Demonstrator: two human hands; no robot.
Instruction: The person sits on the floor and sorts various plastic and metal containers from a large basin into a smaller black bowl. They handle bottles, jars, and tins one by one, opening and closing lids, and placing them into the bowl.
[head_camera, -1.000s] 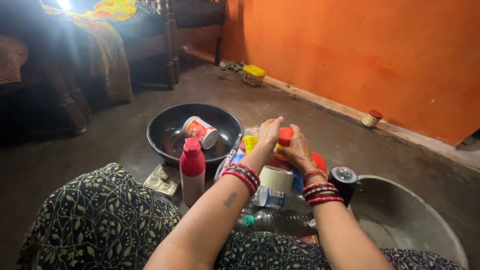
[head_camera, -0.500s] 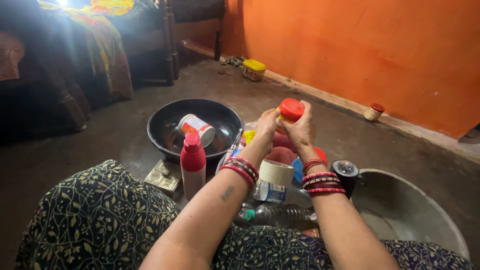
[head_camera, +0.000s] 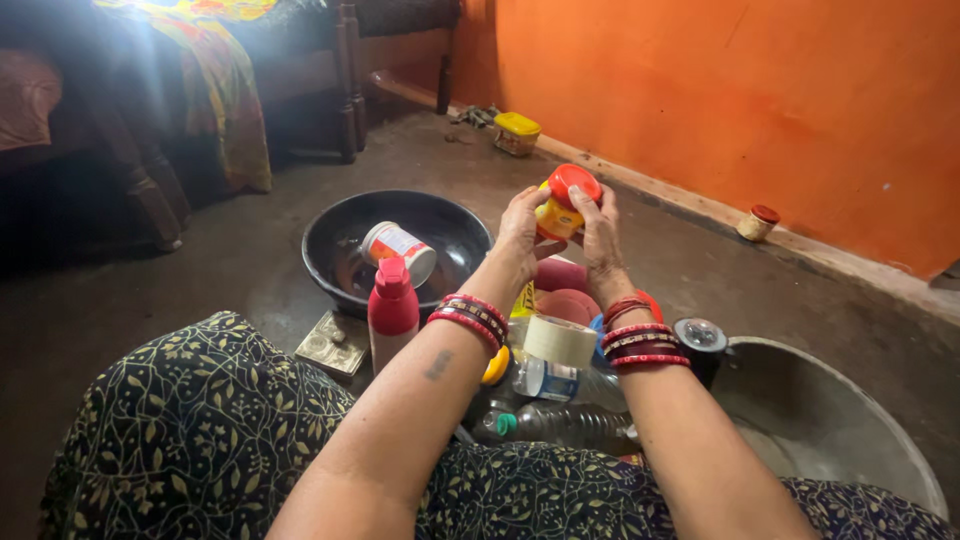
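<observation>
Small yellow jar (head_camera: 556, 215), red lid (head_camera: 574, 183): grasped between left hand (head_camera: 519, 232) and right hand (head_camera: 600, 237), fingers wrapped on both sides, raised above the pile. Below: tape roll (head_camera: 559, 340), clear bottles (head_camera: 560, 425), red-capped bottle (head_camera: 391, 318). Black bowl (head_camera: 330, 225) beyond, white tub (head_camera: 398, 250) inside. Metal basin (head_camera: 850, 440) at right. Open floor (head_camera: 690, 270) up to the orange wall (head_camera: 750, 90).
</observation>
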